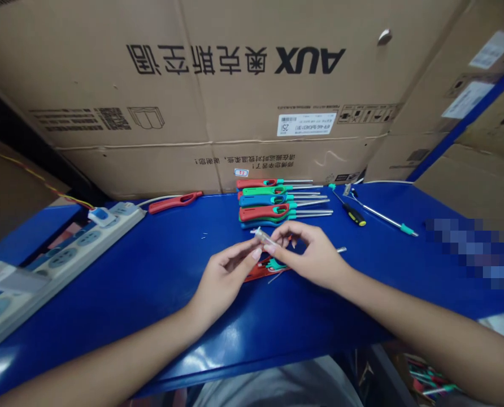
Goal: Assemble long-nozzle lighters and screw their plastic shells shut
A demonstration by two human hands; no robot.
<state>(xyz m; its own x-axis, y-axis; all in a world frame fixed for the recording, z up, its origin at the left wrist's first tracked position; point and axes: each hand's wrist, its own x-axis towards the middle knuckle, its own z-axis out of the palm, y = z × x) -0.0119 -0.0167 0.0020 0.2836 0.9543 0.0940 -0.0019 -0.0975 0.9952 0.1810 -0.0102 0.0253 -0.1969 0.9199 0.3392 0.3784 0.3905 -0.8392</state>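
Over the blue table, a small clear tube with a whitish tip (263, 234) is pinched between my two hands. My right hand (309, 251) has thumb and fingers closed on its near end. Close beside, my left hand (230, 271) has its thumb and fingertips closed against the tube; the exact contact is partly hidden. Beneath my hands lies an opened red lighter casing (256, 274) with a green part (274, 264) in it and a thin wire by its edge. My fingers cover much of this casing.
Behind my hands is a stack of long-nosed lighters (264, 212). A red handle piece (174, 202) lies left, near a power strip (61, 257). To the right are a screwdriver (354, 215) and a metal rod with green end (383, 217). Cardboard (167, 130) walls the back.
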